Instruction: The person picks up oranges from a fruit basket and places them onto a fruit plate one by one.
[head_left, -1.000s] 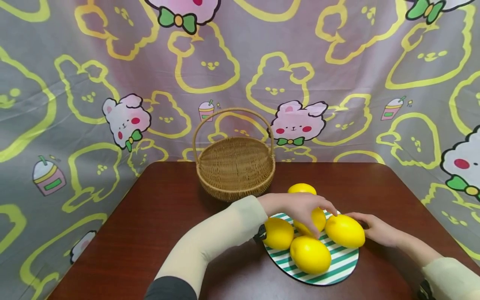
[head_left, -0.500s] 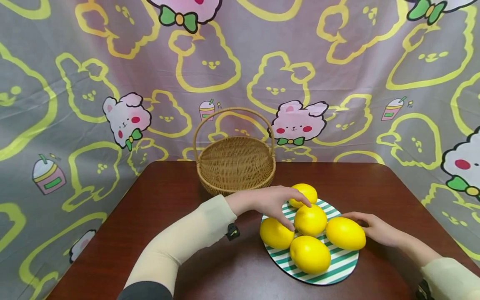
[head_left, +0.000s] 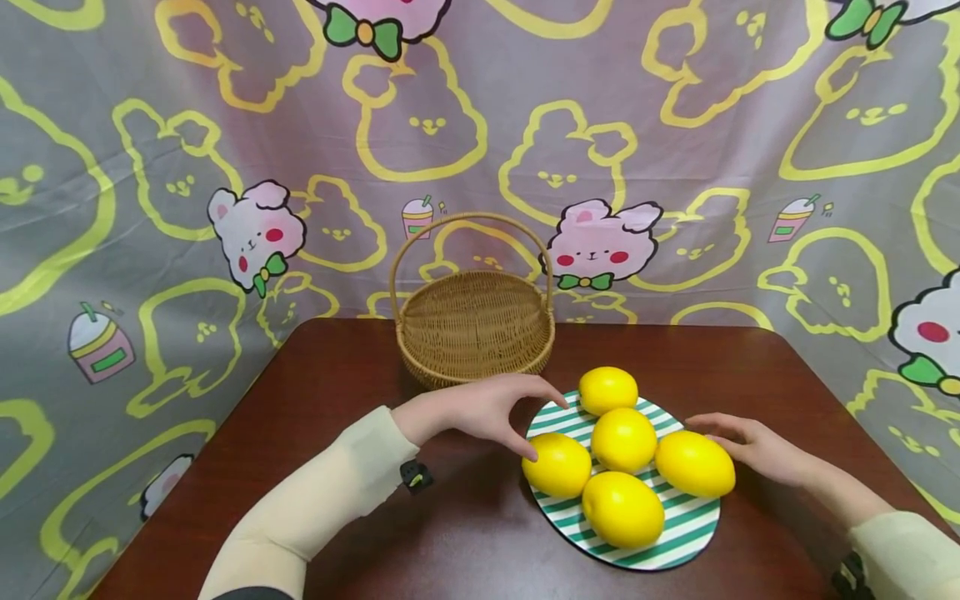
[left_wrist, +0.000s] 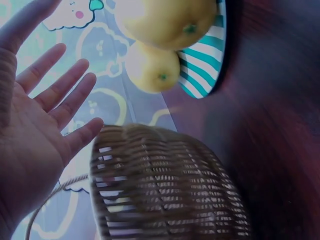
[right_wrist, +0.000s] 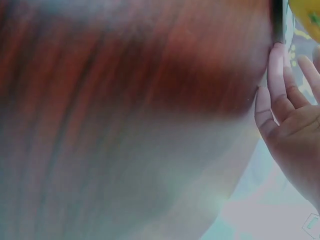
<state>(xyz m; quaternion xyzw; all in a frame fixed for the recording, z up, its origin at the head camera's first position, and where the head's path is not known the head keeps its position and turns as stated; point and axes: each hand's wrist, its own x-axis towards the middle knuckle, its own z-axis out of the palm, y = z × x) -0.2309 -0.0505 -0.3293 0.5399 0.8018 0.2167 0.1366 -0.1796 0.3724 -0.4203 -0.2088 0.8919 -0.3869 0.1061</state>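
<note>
Several yellow lemons lie on a round green-and-white striped plate (head_left: 682,546): one lemon (head_left: 608,391) at the back, one (head_left: 624,440) in the middle, the others around the left, front and right. My left hand (head_left: 483,408) is at the plate's left side, fingers spread and nothing in its grasp. Its thumb tip overlaps the left lemon (head_left: 558,468) in the head view. At the opposite side, my right hand (head_left: 772,450) has its relaxed fingers close behind the right lemon (head_left: 695,464). In the right wrist view, those fingertips (right_wrist: 276,50) reach the plate's edge.
Behind the plate, to the left, a wicker basket (head_left: 476,321) with a tall hoop handle stands on the dark red-brown wooden table (head_left: 337,417). A grey curtain (head_left: 480,125) printed with cartoon bears and rabbits hangs around the table's back and sides.
My left hand has drawn back leftward from over the middle lemon to the plate's left edge, its fingers spread. My right hand stays beside the right lemon. The lemons keep their places.
</note>
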